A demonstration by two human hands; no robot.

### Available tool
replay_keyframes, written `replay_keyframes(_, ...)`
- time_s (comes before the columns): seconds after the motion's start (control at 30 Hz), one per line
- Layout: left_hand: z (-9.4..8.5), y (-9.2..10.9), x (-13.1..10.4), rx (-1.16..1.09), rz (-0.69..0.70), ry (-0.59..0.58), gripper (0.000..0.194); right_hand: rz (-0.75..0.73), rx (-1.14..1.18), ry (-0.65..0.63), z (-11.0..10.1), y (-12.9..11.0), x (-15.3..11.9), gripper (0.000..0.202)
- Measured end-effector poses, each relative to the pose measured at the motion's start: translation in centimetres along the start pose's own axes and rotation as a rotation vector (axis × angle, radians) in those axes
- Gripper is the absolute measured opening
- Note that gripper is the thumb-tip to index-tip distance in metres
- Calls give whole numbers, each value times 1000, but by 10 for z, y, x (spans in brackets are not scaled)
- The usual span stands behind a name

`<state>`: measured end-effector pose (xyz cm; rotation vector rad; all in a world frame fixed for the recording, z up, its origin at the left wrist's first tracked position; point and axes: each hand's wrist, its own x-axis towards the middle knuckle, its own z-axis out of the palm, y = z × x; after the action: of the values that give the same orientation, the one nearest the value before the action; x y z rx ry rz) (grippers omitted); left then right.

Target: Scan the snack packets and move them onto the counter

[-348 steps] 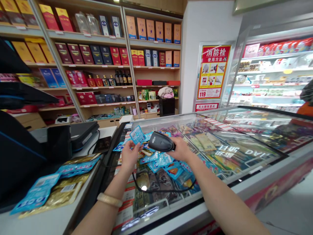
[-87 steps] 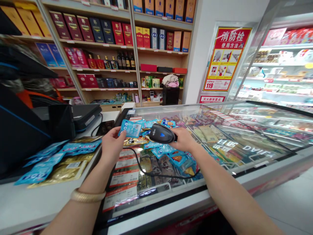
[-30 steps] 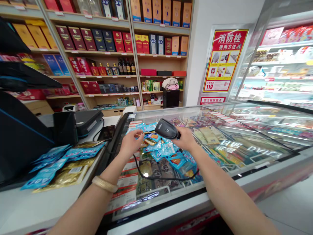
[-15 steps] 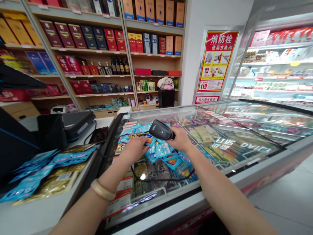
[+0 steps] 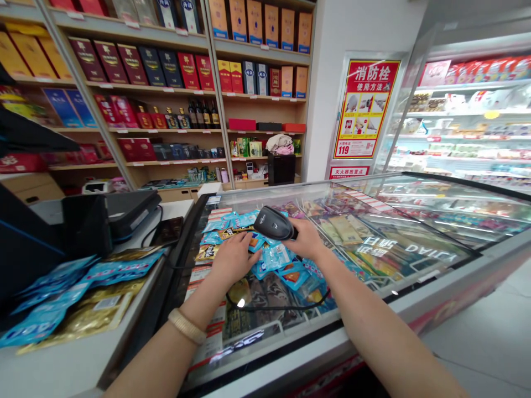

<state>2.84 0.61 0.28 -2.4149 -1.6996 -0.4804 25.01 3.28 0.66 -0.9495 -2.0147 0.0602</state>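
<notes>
My right hand (image 5: 306, 237) is wrapped round the handle of a black barcode scanner (image 5: 274, 222), held above a freezer's glass top. Beside it, my left hand (image 5: 233, 257) rests over a pile of blue snack packets (image 5: 276, 257), its fingers stretched forward and the thumb apart. Nothing is visibly gripped in it, though its fingertips meet the packets. A gold and black packet (image 5: 207, 252) lies just left of those fingers. The scanner's black cable (image 5: 282, 308) loops over the glass in front of both hands.
The chest freezer (image 5: 307, 348) holds wrapped goods under its glass. On the left counter (image 5: 83, 365) lie more blue packets (image 5: 45, 315) and gold packets (image 5: 97, 309), near a black device (image 5: 128, 213). Shelves of boxes (image 5: 186, 72) stand behind; a lit display fridge (image 5: 464, 110) is at right.
My left hand has shifted slightly right, and its fingers have straightened over the packets. The scanner in my right hand has stayed nearly in place.
</notes>
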Motion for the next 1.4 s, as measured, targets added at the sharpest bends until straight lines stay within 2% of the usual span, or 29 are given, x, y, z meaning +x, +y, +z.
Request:
replay_keyframes(0.1, -5, 4, -3, 39, -14, 1, 41, 3, 1, -9, 0, 0, -1, 20)
replay_keyframes(0.23, -11, 0, -8, -46, -36, 12, 35, 22, -5, 6, 1, -1, -2, 21)
replay_keyframes(0.33, -17, -8, -13, -106, -145, 41, 40, 14, 12, 10, 2, -1, -3, 21)
replay_keyframes(0.43, -24, -18, -16, -235, -314, 169, 40, 8, 23, 5, 2, -2, -3, 19)
replay_keyframes(0.5, -28, -25, -15, -515, -470, 291, 39, -2, 35, 13, 1, -4, -2, 19)
replay_keyframes(0.6, -30, -29, -11, -1191, -702, 421, 31, -28, 56, 27, 0, -7, -2, 23)
replay_keyframes(0.67, -30, -28, -9, -1549, -767, 457, 23, -36, 64, 22, -1, -9, -2, 23)
replay_keyframes(0.73, -28, -26, -8, -1720, -756, 473, 19, -47, 68, 2, -3, -12, -2, 20)
replay_keyframes(0.9, -23, -22, -7, -1791, -689, 433, 17, -87, 65, -69, -5, -14, -1, 15)
replay_keyframes(1.13, -24, -15, -6, -1837, -717, 425, 19, -103, 37, -232, -3, -19, -1, 17)
replay_keyframes(1.4, -26, -15, -7, -1854, -731, 423, 17, -90, 31, -263, -2, -21, 0, 23)
